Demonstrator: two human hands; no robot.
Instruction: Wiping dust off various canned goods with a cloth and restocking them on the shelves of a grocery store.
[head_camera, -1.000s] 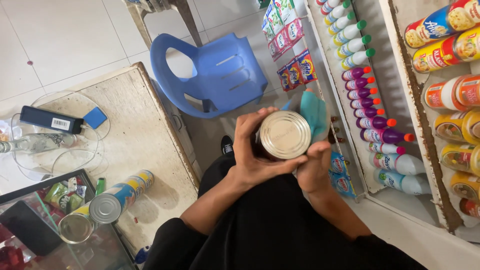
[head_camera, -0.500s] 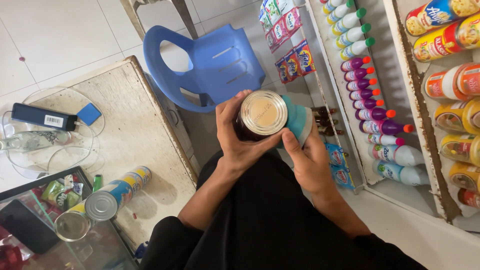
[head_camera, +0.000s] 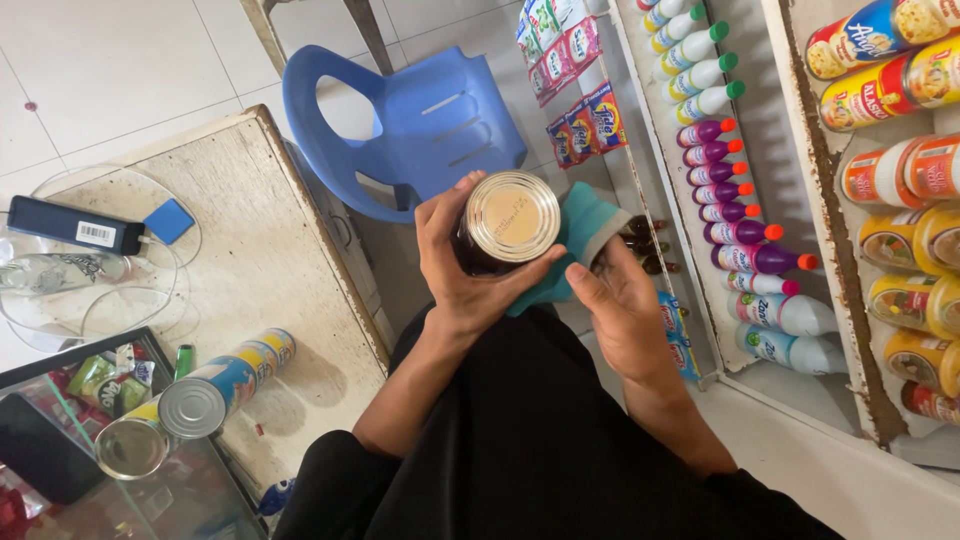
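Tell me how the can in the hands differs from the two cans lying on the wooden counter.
The held can is gripped by the left hand, end facing up, its side dark; the counter cans lie on their sides, untouched, with blue and yellow labels. The right hand presses a teal cloth against the held can. All have silver metal ends.

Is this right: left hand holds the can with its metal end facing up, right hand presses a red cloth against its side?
Not quite. In the head view the cloth under the right hand is teal, not red. The rest stands: the left hand holds the can with its metal end facing up, and the cloth is pressed against its side.
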